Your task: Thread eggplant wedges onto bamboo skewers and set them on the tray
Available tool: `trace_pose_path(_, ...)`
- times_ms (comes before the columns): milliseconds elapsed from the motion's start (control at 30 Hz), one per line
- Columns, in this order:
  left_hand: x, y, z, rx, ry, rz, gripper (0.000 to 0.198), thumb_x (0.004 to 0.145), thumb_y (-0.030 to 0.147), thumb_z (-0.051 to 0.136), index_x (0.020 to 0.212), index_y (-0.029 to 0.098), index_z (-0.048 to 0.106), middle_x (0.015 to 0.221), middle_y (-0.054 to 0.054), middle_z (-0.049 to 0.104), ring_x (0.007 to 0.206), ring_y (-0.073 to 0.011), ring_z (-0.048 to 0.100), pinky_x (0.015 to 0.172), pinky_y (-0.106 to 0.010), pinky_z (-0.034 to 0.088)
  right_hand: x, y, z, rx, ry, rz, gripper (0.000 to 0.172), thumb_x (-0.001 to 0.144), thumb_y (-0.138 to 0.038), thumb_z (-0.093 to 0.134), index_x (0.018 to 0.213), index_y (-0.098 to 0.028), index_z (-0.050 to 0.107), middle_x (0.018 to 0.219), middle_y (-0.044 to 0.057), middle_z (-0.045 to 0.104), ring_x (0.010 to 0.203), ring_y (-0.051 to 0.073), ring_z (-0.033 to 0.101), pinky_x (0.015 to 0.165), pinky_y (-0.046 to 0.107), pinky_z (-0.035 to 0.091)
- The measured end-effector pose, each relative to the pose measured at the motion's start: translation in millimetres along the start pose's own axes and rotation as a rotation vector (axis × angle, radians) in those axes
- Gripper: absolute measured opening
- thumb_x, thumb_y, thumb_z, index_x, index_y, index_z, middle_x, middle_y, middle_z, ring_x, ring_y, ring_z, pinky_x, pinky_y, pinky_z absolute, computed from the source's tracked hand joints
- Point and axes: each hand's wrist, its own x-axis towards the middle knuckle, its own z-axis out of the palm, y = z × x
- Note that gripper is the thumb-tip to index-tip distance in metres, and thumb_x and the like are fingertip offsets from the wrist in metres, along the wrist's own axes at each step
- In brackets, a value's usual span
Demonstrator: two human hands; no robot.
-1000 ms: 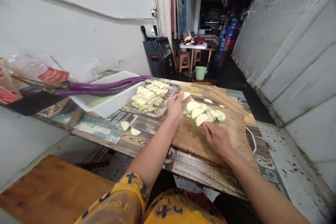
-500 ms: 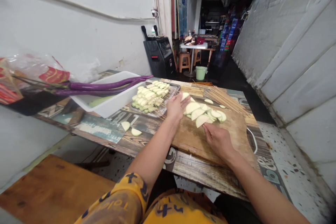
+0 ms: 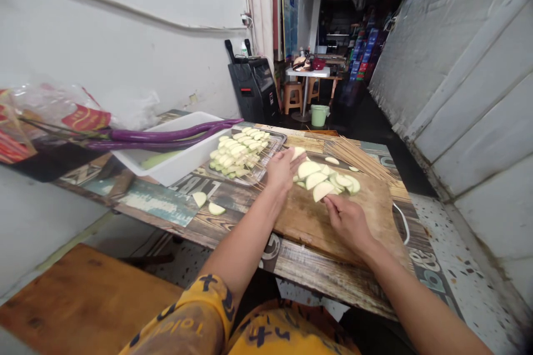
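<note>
A pile of pale half-round eggplant slices [image 3: 322,180] lies on a wooden cutting board [image 3: 333,216]. My left hand [image 3: 281,169] rests at the pile's left edge, fingers stretched out against a slice. At the near side of the pile my right hand [image 3: 347,222] has its fingers curled and pinches the edge of a slice. A metal tray [image 3: 272,152] to the left holds skewered slices [image 3: 237,152]. Loose bamboo skewers [image 3: 358,158] lie fanned out behind the board.
A white tub [image 3: 166,161] with long purple eggplants [image 3: 166,136] across it sits at the left. Two stray slices [image 3: 208,204] lie on the table. A wooden bench [image 3: 83,299] stands below. A black machine, a small table and stools fill the passage behind.
Both hands have barely shifted on the pile; the left fingers have slid slightly further onto the slices. The view has moved a touch.
</note>
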Motion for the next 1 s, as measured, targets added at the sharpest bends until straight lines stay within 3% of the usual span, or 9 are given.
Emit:
trace_pose_path(267, 0.2, -0.3, -1.6, -0.005, 0.009, -0.035, 0.006, 0.074, 0.015, 0.06, 0.075, 0.013, 0.054, 0.069, -0.005, 0.066, 0.07, -0.0173, 0.067, 0.073, -0.031, 0.052, 4.7, -3.8, -3.8, 0.325, -0.057, 0.166, 0.027, 0.088, -0.028, 0.042, 0.076, -0.015, 0.063, 0.057, 0.0, 0.058, 0.049, 0.012, 0.05, 0.049, 0.021, 0.034)
trace_pose_path(700, -4.5, 0.9, 2.2, 0.026, 0.05, -0.052, 0.009, 0.07, 0.016, 0.063, 0.071, 0.012, 0.055, 0.071, -0.006, 0.067, 0.071, -0.018, 0.067, 0.073, -0.031, 0.052, -0.8, 0.6, 2.4, -0.021, 0.039, -0.028, 0.026, 0.088, -0.023, 0.042, 0.075, -0.016, 0.064, 0.063, 0.004, 0.064, 0.052, 0.013, 0.054, 0.053, 0.022, 0.034)
trace_pose_path(1000, -3.8, -4.7, 1.8, 0.075, 0.013, -0.032, 0.014, 0.066, 0.02, 0.067, 0.07, 0.011, 0.058, 0.064, -0.005, 0.066, 0.069, -0.0169, 0.066, 0.073, -0.03, 0.05, -0.8, -0.2, 2.5, -0.056, 0.059, -0.046, 0.026, 0.088, -0.022, 0.042, 0.076, -0.014, 0.064, 0.064, 0.005, 0.065, 0.051, 0.012, 0.054, 0.052, 0.022, 0.033)
